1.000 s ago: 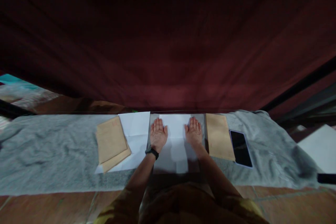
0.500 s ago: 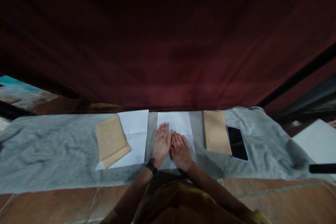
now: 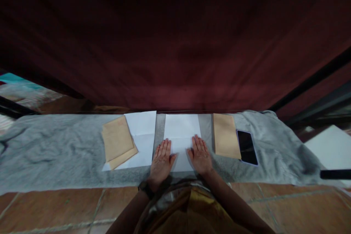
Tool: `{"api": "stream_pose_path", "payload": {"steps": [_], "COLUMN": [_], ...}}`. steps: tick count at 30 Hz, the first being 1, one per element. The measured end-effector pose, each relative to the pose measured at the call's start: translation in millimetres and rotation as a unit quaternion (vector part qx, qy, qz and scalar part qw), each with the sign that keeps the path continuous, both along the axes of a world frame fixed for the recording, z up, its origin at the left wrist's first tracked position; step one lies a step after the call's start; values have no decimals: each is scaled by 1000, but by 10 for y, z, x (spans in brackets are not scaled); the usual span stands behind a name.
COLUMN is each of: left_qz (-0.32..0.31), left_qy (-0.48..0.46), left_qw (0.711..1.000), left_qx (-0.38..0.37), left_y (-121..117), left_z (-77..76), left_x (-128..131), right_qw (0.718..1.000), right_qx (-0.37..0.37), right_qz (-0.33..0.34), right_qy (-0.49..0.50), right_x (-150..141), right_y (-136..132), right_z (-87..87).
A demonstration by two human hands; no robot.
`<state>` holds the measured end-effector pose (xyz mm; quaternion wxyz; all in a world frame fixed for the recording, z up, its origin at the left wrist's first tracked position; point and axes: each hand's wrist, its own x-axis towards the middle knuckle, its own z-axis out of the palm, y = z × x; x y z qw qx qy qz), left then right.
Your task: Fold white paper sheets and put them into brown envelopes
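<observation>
A white sheet of paper (image 3: 182,126) with a crease across its middle lies in front of me on a grey cloth. Flat on its left edge rests my left hand (image 3: 161,161), fingers stretched forward and thumb out to the side. My right hand (image 3: 201,154) lies open on the right edge in much the same way. Neither hand grips anything. To the left, brown envelopes (image 3: 117,137) overlap more white paper (image 3: 142,131), also creased. On the right is another brown envelope or a stack of them (image 3: 226,137), its edge touching a phone (image 3: 247,147) with a dark screen.
The grey cloth (image 3: 63,150) covers a long, narrow surface. A dark red fabric (image 3: 181,62) hangs along its far side. Tiled floor (image 3: 60,208) shows on my side. A white flat object (image 3: 333,150) is at the far right, beside dark bars.
My hands have moved apart, from close together at the middle of the sheet to its two side edges, and nearer to me. The crease is now uncovered.
</observation>
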<state>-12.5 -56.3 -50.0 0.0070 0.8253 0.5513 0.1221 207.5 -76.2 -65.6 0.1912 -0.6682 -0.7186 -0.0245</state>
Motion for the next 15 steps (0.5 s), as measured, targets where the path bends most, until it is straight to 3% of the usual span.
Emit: {"api": "stream_pose_path", "payload": {"steps": [3,9,15], "left_qz": [-22,-191,-175], "left_qy": [13,66,143], "left_qw": [1000,978,968], "left_qx": [1,-48,-113], "left_y": [-99,-339,-345], "left_z": [-38,-18,174], "left_x": [-142,-359,-227], "right_qw": [1000,1000,999], "right_qx": [-3,-5,-28], "right_qz": [-10,4,19], "right_qy": [-3,1,20], "right_x": [114,233,322], "right_y": [-93,-173,-110], "right_z": [-18,-69,-59]}}
